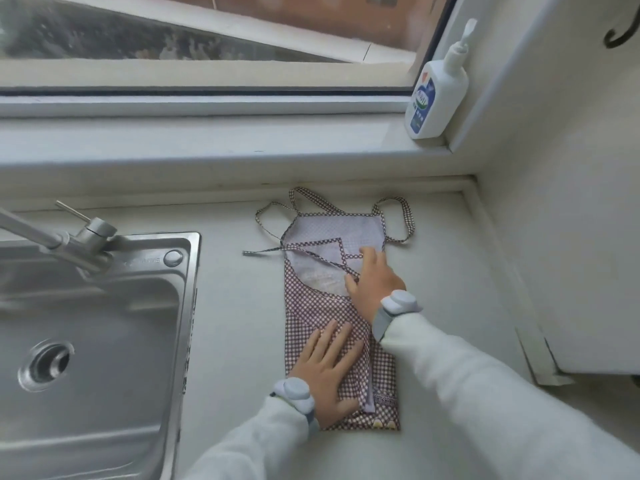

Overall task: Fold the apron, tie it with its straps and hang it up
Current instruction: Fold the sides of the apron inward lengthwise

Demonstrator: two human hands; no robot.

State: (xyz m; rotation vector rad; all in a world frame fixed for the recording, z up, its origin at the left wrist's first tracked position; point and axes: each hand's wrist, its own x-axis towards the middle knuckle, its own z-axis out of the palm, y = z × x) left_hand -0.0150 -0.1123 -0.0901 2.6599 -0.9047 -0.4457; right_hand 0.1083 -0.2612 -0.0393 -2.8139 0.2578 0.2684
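A checked maroon-and-white apron (313, 306) lies on the white counter (235, 306), folded lengthwise into a narrow strip with its pale lining showing at the far end. Its thin straps (268, 220) loop loosely on the counter beyond and to the left of the strip, and another strap loop (408, 220) lies at the far right. My left hand (329, 372) rests flat, fingers spread, on the near part of the apron. My right hand (372, 278) presses flat on the right edge of the strip further away. Neither hand grips the fabric.
A steel sink (90, 341) with a tap (69, 240) fills the left. A white pump bottle (436, 95) stands on the window sill at the back right. A white wall or cabinet side (571, 237) borders the counter on the right. A dark hook (620, 32) shows at the top right.
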